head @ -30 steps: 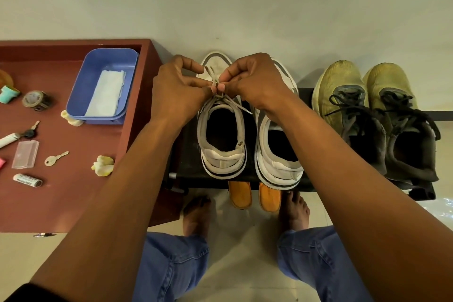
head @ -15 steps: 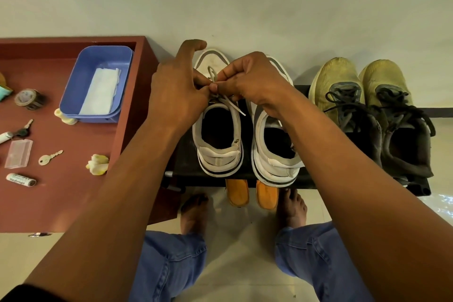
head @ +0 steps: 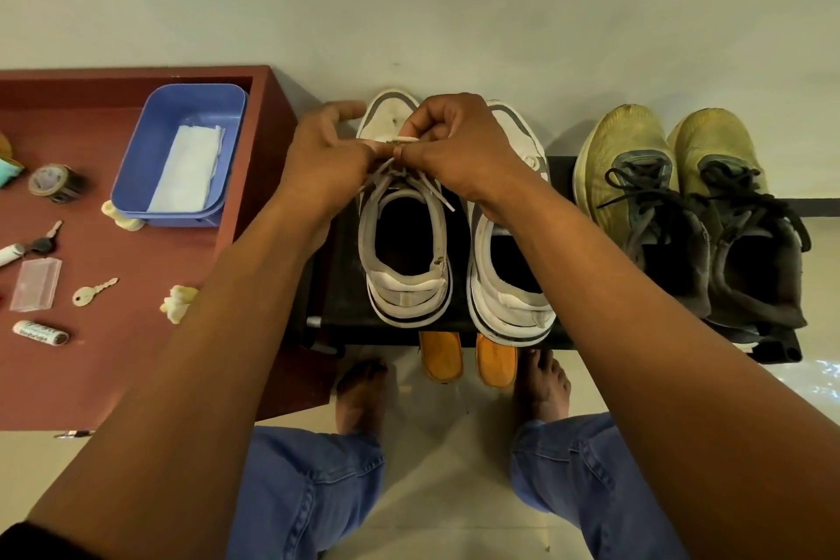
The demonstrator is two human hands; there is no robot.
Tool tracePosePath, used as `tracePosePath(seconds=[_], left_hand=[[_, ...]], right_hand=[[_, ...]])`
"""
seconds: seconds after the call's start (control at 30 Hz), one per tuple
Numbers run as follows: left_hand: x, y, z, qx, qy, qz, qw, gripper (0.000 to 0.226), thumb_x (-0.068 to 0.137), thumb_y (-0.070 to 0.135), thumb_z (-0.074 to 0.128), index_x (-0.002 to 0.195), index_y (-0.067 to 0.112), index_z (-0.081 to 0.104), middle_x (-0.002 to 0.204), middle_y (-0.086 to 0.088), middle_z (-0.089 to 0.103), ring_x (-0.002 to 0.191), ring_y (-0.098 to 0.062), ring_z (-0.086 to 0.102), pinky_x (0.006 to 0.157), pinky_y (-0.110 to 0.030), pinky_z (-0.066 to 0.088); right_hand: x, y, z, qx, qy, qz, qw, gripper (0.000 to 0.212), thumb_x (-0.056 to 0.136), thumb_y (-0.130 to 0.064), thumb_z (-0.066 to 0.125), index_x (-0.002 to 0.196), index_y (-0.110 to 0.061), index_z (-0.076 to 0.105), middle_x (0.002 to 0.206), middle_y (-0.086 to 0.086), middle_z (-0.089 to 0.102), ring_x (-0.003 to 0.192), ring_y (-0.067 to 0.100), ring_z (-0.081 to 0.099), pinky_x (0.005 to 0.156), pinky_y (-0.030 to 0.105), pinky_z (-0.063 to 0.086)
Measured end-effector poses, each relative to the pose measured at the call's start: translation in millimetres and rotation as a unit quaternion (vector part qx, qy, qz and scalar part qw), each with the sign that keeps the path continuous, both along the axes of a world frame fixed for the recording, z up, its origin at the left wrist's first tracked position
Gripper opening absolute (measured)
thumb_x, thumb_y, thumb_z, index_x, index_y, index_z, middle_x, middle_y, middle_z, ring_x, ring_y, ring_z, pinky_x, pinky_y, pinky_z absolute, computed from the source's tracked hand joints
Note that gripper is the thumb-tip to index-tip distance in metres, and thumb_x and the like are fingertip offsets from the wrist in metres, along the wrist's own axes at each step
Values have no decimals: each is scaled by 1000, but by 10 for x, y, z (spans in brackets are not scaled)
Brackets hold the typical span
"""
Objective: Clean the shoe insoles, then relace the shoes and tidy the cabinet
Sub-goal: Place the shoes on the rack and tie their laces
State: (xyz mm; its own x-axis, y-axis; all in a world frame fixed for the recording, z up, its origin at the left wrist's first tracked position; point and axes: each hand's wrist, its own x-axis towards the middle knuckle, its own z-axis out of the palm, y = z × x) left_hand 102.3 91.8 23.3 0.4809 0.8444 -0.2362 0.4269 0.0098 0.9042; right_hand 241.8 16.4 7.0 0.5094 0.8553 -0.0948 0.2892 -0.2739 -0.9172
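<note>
Since a second ago the left hand [head: 325, 168] has stretched its forefinger toward 12 o'clock, while the right hand [head: 459, 150] stays clenched on the lace [head: 409, 140]. The left fingers seem to pinch the lace too, but the knot is hidden. The white shoe [head: 404, 236] stands on the rack [head: 341, 286], at 3 o'clock from the tray [head: 182, 150]. To tie well, I would pull both loops evenly and keep the knot centred.
</note>
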Motion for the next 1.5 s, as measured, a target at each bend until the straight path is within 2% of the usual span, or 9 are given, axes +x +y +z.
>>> tracePosePath(seconds=[0.13,0.3,0.43,0.6,0.83,0.97,1.27,1.4,1.5], left_hand=[[19,40,-41,-121,-60,37,990,40,99,14,66,139,14,60,114,-8,75,89,-10,74,73,-26,58],[23,84,-132,-74,-84,55,992,41,87,7,78,128,8,69,108,-11,78,97,-21,77,90,-38,62],[3,50,-110,-68,-97,59,991,30,85,4,80,115,6,76,97,-13,79,88,-25,78,78,-32,62],[-19,53,-74,-153,-122,67,978,32,85,2,80,116,4,75,101,-15,79,87,-25,78,75,-28,61],[11,24,-13,-202,-147,64,966,31,91,-3,71,120,8,74,99,-13,80,81,-18,77,69,-25,60],[5,17,-16,-202,-141,61,967,32,91,-4,71,120,7,74,100,-13,79,86,-20,77,73,-27,62],[1,1,31,-202,-131,53,969,33,90,-5,68,117,10,76,93,-9,80,77,-15,76,69,-25,61],[23,9,39,-199,-140,63,968,21,96,15,67,114,16,77,97,-8,76,78,-14,74,74,-28,62],[38,13,-23,-173,-149,71,971,24,93,24,76,112,9,77,95,-10,76,77,-16,73,74,-30,62]], right_hand=[[-20,5,-13,11,-1,-16,1000,17,79,-11,81,93,-11,71,72,4,75,64,12,69,69,32,58],[-31,6,-1,25,-10,14,1000,24,80,-10,79,102,-17,73,73,9,74,60,11,66,65,27,54],[-21,25,-16,48,-32,45,997,22,80,-15,80,101,-22,77,74,15,73,65,30,68,66,37,56],[1,-10,-3,43,-35,48,997,18,81,-14,82,98,-18,76,65,12,70,52,8,57,58,21,46],[-8,-45,28,64,-23,40,997,30,82,-9,80,108,-10,64,63,-10,68,56,6,62,59,20,51],[-34,-62,34,81,-54,81,992,32,86,-9,73,112,-14,56,67,18,63,55,16,55,57,29,48],[26,-20,-6,54,-77,76,993,13,82,-7,78,91,-15,72,58,-11,64,51,7,56,57,22,46],[26,-4,-15,49,-72,73,994,14,79,-9,83,87,-15,73,70,-5,72,62,7,67,66,25,55],[29,6,-12,46,-69,74,994,13,79,-9,83,87,-9,73,59,-13,66,54,1,59,60,21,49]])
